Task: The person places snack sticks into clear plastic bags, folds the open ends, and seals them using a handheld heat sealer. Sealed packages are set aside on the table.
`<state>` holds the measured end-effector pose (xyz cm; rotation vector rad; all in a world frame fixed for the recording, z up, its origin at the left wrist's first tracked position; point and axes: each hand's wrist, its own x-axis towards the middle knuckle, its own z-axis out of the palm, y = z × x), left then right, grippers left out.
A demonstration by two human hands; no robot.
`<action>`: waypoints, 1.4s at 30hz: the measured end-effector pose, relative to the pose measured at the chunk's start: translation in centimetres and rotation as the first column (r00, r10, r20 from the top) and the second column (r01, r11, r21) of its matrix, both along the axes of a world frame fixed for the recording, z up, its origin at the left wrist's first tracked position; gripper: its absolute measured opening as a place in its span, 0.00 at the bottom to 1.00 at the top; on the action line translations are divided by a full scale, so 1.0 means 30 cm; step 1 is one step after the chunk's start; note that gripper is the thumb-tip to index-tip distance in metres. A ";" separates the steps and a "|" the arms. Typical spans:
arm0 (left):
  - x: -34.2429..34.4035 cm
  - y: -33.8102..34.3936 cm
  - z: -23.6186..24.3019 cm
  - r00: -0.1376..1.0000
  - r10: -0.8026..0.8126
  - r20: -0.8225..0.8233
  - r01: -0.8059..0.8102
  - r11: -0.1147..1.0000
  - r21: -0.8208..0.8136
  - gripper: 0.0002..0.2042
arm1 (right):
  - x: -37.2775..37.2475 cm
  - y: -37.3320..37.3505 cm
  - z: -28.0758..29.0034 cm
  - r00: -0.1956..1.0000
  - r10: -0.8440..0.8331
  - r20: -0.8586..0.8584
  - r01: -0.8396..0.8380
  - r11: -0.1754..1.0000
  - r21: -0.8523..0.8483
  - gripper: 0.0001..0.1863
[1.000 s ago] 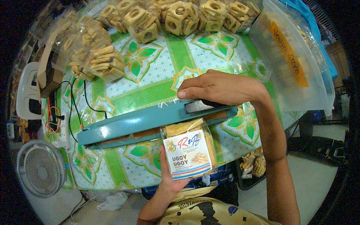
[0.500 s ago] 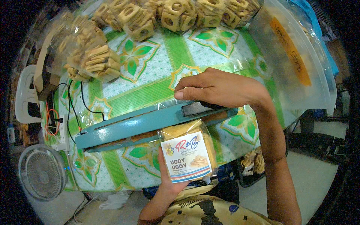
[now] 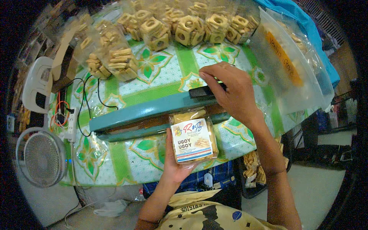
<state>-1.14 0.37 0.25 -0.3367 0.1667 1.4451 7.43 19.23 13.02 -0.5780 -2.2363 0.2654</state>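
Observation:
My left hand (image 3: 177, 168) is closed around a clear bag of pale yellow biscuit sticks (image 3: 193, 138) with a white printed label facing up. The bag's top end reaches the front edge of a long blue-green heat sealer (image 3: 142, 115). The sealer's upper arm stands apart from its base, with a brown strip between them. Over the black handle (image 3: 201, 92) at the arm's right end is my right hand (image 3: 230, 88), its thumb and fingers pinched together. Whether anything sits in that pinch is too small to tell.
Several bags of ring-shaped biscuits (image 3: 189, 30) line the table's far side, with bags of sticks (image 3: 122, 63) at far left. A translucent plastic bin (image 3: 278, 76) stands right. Left are a fan (image 3: 44, 153), power strip (image 3: 71, 124) and cords. A dark tray of bags (image 3: 251, 168) sits below the edge.
The sealer's arm has risen, widening the gap above its base. My right hand has lifted with it and shifted rightward over the handle. The left hand still holds the bag; the whole view has shifted.

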 end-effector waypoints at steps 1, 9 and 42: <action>-0.003 0.002 -0.013 0.994 -0.028 -0.104 0.026 0.999 -0.020 0.42 | 0.006 -0.024 0.023 0.999 -0.001 -0.052 0.002 1.000 0.024 0.04; -0.007 -0.016 -0.034 0.908 -0.096 -0.408 0.031 0.986 -0.163 0.35 | 0.023 -0.169 0.133 0.952 0.304 -0.034 -0.284 0.918 0.277 0.12; -0.105 -0.101 0.155 -0.332 0.289 -0.898 -0.125 0.930 0.346 0.04 | 0.198 -0.377 -0.162 0.966 0.176 0.190 -0.174 0.984 -0.030 0.09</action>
